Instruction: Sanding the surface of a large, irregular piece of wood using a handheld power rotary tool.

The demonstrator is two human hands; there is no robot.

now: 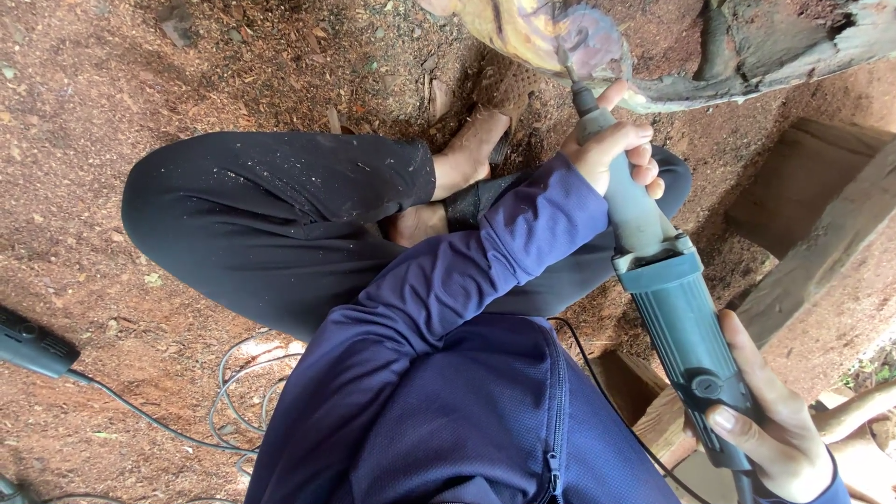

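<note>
A long teal and grey die grinder (pixel 667 299) runs from lower right up to the carved wood piece (pixel 551 33) at the top, its thin bit touching the wood. My left hand (pixel 618 149), in a blue sleeve, wraps the grey neck of the grinder just below the bit. My right hand (pixel 770 425) grips the teal rear body at lower right, thumb by a round button. I sit cross-legged in black trousers (pixel 271 219), bare feet under the wood.
Red sawdust covers the ground (pixel 84 103). A second black tool (pixel 33 343) with a grey cable (pixel 233 401) lies at left. Wooden beams and blocks (pixel 821 252) stand at right. A dark log (pixel 775 47) crosses the top right.
</note>
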